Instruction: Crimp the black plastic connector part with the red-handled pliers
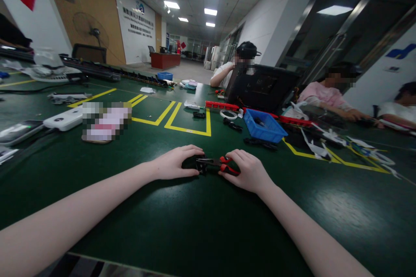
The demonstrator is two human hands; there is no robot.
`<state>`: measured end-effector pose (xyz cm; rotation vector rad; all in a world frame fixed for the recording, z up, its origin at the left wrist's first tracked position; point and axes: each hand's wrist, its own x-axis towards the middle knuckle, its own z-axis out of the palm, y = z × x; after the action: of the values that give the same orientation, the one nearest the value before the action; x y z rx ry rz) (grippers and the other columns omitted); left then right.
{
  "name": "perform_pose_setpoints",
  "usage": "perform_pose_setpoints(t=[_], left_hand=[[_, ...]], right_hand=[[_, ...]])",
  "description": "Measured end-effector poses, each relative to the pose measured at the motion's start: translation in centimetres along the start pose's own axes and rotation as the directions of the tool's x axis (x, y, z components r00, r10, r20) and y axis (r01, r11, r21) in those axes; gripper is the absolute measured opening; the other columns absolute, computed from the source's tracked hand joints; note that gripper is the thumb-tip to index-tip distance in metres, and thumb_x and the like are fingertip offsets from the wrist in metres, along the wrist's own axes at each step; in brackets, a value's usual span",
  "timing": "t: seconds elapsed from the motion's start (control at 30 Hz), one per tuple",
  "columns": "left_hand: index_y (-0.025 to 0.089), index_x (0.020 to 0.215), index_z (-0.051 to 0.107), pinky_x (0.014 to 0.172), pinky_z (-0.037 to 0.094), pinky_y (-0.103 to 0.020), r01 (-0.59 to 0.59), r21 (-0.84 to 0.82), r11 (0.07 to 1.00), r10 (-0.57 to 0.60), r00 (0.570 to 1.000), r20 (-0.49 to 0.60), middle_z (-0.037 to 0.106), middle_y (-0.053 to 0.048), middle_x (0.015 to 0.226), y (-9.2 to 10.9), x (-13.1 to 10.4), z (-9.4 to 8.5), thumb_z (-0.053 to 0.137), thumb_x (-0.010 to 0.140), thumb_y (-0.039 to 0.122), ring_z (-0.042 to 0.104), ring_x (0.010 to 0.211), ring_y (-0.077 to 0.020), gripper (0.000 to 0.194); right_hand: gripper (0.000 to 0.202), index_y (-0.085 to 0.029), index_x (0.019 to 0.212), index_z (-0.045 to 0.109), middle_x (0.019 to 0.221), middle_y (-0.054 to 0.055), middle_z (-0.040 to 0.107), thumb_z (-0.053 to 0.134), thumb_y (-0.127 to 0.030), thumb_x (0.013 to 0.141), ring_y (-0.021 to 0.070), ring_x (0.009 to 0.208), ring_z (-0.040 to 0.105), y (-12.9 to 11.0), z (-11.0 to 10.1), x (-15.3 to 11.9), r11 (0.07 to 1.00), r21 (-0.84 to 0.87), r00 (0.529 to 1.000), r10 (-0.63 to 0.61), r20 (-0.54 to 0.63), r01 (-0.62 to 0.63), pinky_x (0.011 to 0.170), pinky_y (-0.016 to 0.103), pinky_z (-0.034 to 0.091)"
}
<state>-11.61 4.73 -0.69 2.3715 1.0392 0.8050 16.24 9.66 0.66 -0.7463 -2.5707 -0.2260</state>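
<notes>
Near the middle of the green table, my left hand [177,163] is closed around a small black part [201,165], fingers above it and thumb below. My right hand [248,169] grips the red and black handles of a pair of pliers [224,165]. The pliers point left, and their dark jaws reach the black part between my two hands. Whether the jaws are clamped on it is too small to tell.
Beyond my hands are a blue basket [264,125], black cable bundles [232,124] and a red strip [221,105]. A phone [107,125] and a white power strip [66,119] lie left. Several people sit across the green table [182,225], one behind a black case [263,86].
</notes>
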Motion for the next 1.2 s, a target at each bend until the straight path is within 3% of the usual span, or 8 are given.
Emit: perform_pose_setpoints(t=[0.2,0.4,0.6,0.83,1.2], left_hand=[[0.022,0.138,0.048,0.11,0.039,-0.044,0.006,0.056,0.998,-0.007,1.0,0.018,0.051,-0.012,0.142,0.11,-0.05,-0.09,0.069,0.086,0.035,0.048,0.132,-0.0283,0.058],[0.021,0.133,0.049,0.105,0.042,-0.046,0.074,0.146,0.986,-0.073,0.997,-0.018,0.053,-0.013,0.14,0.44,0.07,0.33,0.071,0.082,0.044,0.053,0.125,-0.0305,0.059],[0.021,0.127,0.051,0.096,0.048,-0.042,0.065,0.093,0.994,-0.062,0.997,-0.037,0.06,-0.011,0.123,0.62,0.19,0.32,0.073,0.081,0.037,0.059,0.112,-0.0282,0.054],[0.023,0.128,0.052,0.103,0.045,-0.042,-0.029,0.008,1.0,0.03,0.994,-0.102,0.051,-0.011,0.131,0.71,0.18,0.36,0.076,0.075,0.024,0.054,0.12,-0.0275,0.058],[0.021,0.125,0.055,0.093,0.048,-0.04,0.041,0.148,0.988,-0.034,0.998,-0.05,0.06,-0.01,0.12,0.2,0.2,0.12,0.075,0.079,0.046,0.059,0.108,-0.0274,0.056]], right_hand=[[0.036,-0.018,0.099,0.058,0.094,0.01,0.066,0.065,-0.048,0.082,0.0231,0.081,0.063,0.11,0.06,0.01,1.0,-0.001,0.999,0.024,0.03,-0.024,0.069,0.035,0.052],[0.049,-0.015,0.118,0.055,0.102,0.013,0.066,0.063,-0.048,0.083,0.0257,0.089,0.064,0.24,0.35,0.04,0.999,-0.035,1.0,0.007,0.018,-0.007,0.076,0.038,0.053],[0.034,-0.019,0.101,0.06,0.096,0.01,0.066,0.063,-0.047,0.083,0.0225,0.079,0.064,0.09,0.19,0.25,1.0,-0.011,0.999,-0.001,0.045,0.001,0.068,0.035,0.052],[0.029,-0.02,0.098,0.061,0.091,0.007,0.066,0.063,-0.045,0.083,0.0203,0.075,0.064,-0.07,-0.25,0.25,1.0,0.027,0.998,0.011,0.057,-0.012,0.062,0.031,0.05],[0.035,-0.019,0.1,0.062,0.097,0.009,0.068,0.065,-0.048,0.081,0.0227,0.082,0.064,0.52,0.01,0.27,0.998,-0.053,0.999,-0.022,0.034,0.023,0.07,0.036,0.052]])
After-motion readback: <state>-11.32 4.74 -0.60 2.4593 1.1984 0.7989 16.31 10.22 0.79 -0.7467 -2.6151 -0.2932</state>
